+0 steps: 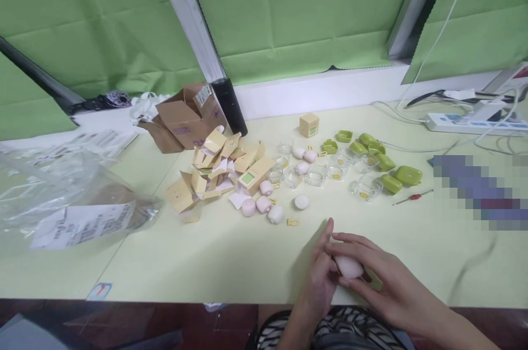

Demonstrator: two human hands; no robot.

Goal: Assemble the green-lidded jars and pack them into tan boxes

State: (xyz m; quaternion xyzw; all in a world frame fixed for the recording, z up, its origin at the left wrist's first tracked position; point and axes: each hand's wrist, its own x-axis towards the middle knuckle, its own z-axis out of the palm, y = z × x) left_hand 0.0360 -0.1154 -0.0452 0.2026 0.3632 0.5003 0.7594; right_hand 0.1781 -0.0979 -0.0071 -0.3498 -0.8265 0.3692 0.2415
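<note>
Near the table's front edge, a small pale pink rounded case (348, 267) is held between my two hands. My right hand (373, 264) curves over it, fingers on the far side and thumb on the near side. Against its left side press the fingers of my left hand (322, 273), one finger pointing up and away. Part of the case is hidden by the fingers. Beyond my hands lie similar pale pink cases, among them a lone one (302, 202) and a pink group (264, 204). A yellow loop (292, 222) lies beside that group.
Clear plastic shells (366, 188) and green cases (408, 175) spread across the middle right, near a red-handled screwdriver (413, 197). Opened small cartons (214, 168) pile up at centre left. Behind stand a brown box (187, 119) and a black cylinder (229, 105). A power strip (474, 124) sits back right.
</note>
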